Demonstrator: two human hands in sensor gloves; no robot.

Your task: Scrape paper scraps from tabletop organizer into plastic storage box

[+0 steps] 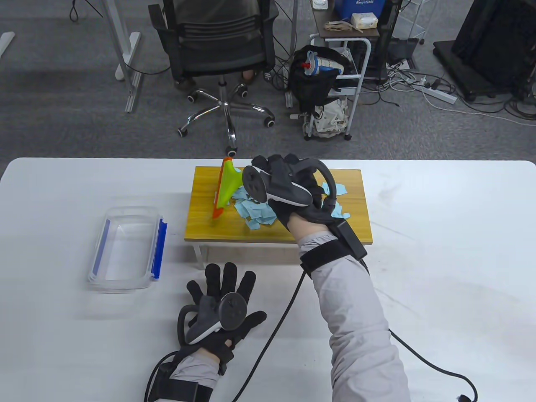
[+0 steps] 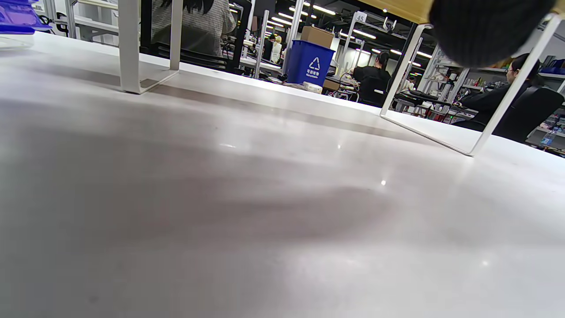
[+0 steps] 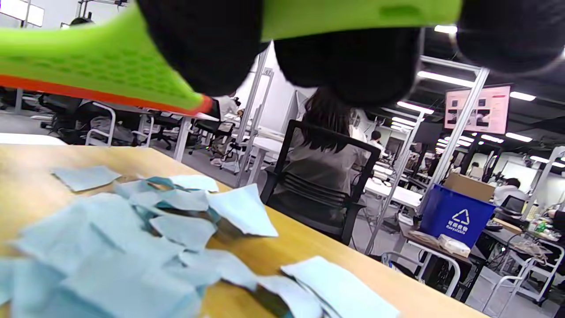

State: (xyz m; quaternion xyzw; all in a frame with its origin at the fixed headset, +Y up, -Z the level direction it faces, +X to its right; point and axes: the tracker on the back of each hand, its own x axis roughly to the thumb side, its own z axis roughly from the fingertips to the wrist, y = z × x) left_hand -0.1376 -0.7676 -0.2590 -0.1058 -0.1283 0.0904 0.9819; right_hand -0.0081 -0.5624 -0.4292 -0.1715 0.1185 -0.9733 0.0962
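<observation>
A wooden tabletop organizer (image 1: 351, 226) stands mid-table with a pile of light blue paper scraps (image 1: 253, 211) on it; the scraps also fill the right wrist view (image 3: 132, 247). My right hand (image 1: 289, 184) grips a green scraper with an orange edge (image 1: 226, 188), held above the organizer's left part, edge down beside the scraps. In the right wrist view my fingers (image 3: 344, 66) wrap the green scraper (image 3: 88, 62). The clear plastic storage box (image 1: 125, 249) with blue clips sits left of the organizer. My left hand (image 1: 226, 301) rests flat on the table, fingers spread, holding nothing.
The organizer's white metal legs (image 2: 132, 48) stand on the white table (image 1: 439, 259) just ahead of my left hand. A cable (image 1: 284, 310) runs from my right wrist across the table. An office chair (image 1: 217, 54) and a cart stand beyond the far edge.
</observation>
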